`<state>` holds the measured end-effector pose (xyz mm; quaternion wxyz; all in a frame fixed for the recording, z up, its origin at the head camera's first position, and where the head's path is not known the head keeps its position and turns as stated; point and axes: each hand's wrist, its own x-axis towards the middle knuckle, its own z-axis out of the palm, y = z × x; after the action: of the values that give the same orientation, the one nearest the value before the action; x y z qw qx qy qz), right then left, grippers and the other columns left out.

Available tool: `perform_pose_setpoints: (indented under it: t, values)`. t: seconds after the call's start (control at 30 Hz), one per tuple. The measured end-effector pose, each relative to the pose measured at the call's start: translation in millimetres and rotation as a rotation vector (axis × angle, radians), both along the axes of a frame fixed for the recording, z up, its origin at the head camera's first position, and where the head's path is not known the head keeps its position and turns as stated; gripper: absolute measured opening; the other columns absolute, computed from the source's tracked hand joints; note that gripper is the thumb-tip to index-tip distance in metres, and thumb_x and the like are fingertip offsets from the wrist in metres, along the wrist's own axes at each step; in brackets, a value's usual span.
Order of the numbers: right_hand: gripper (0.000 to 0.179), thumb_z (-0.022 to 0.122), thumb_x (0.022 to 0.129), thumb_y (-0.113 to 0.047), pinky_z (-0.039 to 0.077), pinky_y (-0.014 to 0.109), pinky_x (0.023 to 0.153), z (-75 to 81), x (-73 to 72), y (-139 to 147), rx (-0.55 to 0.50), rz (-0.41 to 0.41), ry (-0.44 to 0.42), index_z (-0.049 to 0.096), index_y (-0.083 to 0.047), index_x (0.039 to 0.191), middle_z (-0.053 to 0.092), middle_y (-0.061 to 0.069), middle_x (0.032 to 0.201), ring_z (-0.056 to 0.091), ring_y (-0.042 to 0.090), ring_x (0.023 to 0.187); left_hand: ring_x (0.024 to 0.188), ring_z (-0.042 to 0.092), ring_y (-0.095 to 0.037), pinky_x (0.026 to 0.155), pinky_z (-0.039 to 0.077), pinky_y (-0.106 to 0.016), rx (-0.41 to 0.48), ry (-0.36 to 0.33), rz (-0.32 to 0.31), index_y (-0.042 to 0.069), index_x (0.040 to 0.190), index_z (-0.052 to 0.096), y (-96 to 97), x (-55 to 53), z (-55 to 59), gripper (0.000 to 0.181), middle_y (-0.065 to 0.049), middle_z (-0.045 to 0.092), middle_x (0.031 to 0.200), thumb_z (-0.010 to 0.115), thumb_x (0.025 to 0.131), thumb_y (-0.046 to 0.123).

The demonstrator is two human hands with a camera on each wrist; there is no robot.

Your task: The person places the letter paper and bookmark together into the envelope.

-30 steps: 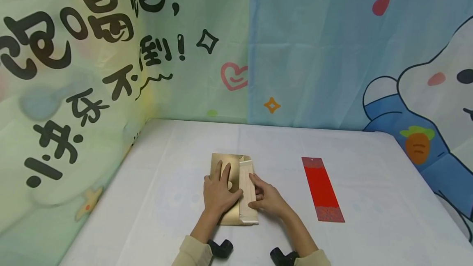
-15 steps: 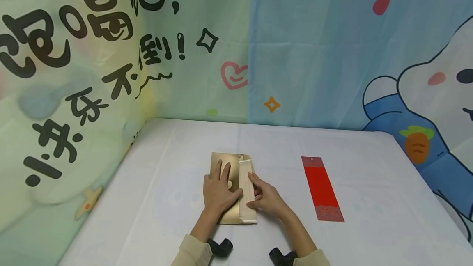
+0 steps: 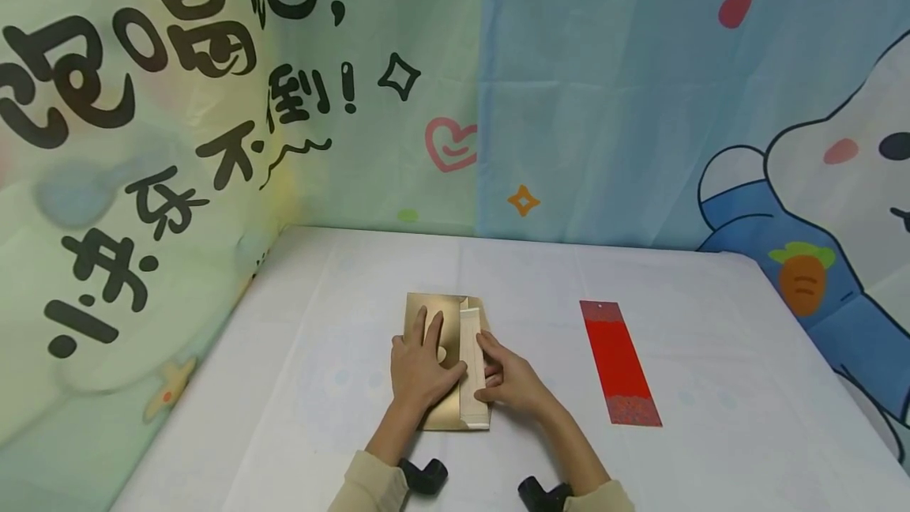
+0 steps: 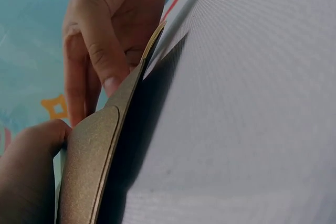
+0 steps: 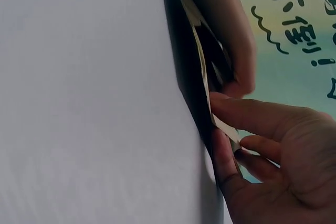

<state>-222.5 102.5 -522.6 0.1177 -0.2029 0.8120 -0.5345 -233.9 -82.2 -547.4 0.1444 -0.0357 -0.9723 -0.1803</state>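
Fingers of the right hand [image 3: 513, 378] pinch the forward-running narrow cream paper flap [image 3: 470, 330] from its right, left hand [image 3: 423, 370] spread on the gold paper envelope [image 3: 453, 330].

Head view: left hand [image 3: 421, 370] covers part of gold envelope [image 3: 453, 338] and part of its round tab [image 3: 442, 355]. Red strip [image 3: 622, 362]: end patterns too fine to read. Cartoon animal [image 3: 846, 180] cut by right edge. Left wrist view: envelope runs off bottom edge. Right wrist view: right hand [image 5: 296, 156] cropped.
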Motion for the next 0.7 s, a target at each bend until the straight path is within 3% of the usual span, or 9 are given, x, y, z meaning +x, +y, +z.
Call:
perform_pose_setpoints:
  t: [0.07, 0.2, 0.3, 0.47, 0.7]
  values:
    - [0.09, 0.076, 0.066, 0.006, 0.05, 0.024, 0.067, 0.4, 0.4, -0.6, 0.021, -0.013, -0.002, 0.029, 0.001, 0.142, 0.023, 0.019, 0.148, 0.056, 0.018, 0.081, 0.086, 0.044, -0.035, 0.071, 0.038, -0.037, 0.001, -0.003, -0.002, 0.023, 0.143, 0.036, 0.3, 0.1, 0.3, 0.086, -0.004, 0.023, 0.15, 0.057, 0.067, 0.056]
    - [0.081, 0.076, 0.068, 0.001, 0.048, 0.026, 0.066, 3.1, 1.6, 3.1, 0.115, -0.071, 0.03, 0.039, -0.004, 0.14, 0.054, 0.019, 0.119, 0.056, 0.016, 0.078, 0.086, 0.044, -0.035, 0.069, 0.039, -0.037, 0.007, -0.004, -0.008, 0.022, 0.143, 0.036, 1.3, 0.5, 0.8, 0.085, -0.005, 0.024, 0.15, 0.057, 0.067, 0.056]
    - [0.072, 0.075, 0.069, 0.0, 0.048, 0.032, 0.074, 4.5, 0.9, 8.3, 0.198, -0.103, 0.099, 0.047, -0.006, 0.135, 0.06, 0.012, 0.108, 0.054, 0.018, 0.086, 0.086, 0.045, -0.035, 0.07, 0.039, -0.037, 0.008, 0.011, -0.011, 0.022, 0.142, 0.037, 1.1, -0.1, 0.3, 0.085, -0.005, 0.025, 0.149, 0.057, 0.067, 0.056]
    - [0.065, 0.073, 0.071, -0.007, 0.034, 0.049, 0.096, 4.3, -2.6, 15.0, 0.289, -0.079, 0.216, 0.051, -0.003, 0.131, 0.042, 0.015, 0.139, 0.04, 0.032, 0.12, 0.092, 0.048, -0.037, 0.077, 0.036, -0.041, -0.007, 0.041, -0.019, 0.02, 0.142, 0.038, -0.5, -2.2, -0.7, 0.085, -0.008, 0.028, 0.148, 0.057, 0.067, 0.055]
    - [0.068, 0.072, 0.07, -0.021, 0.023, 0.056, 0.101, -0.3, -5.4, 15.6, 0.379, -0.006, 0.218, 0.05, -0.002, 0.132, 0.029, 0.022, 0.145, 0.019, 0.039, 0.134, 0.089, 0.046, -0.036, 0.074, 0.039, -0.039, 0.003, 0.019, -0.015, 0.021, 0.142, 0.038, -0.4, -0.8, -0.4, 0.086, -0.006, 0.026, 0.149, 0.058, 0.066, 0.056]
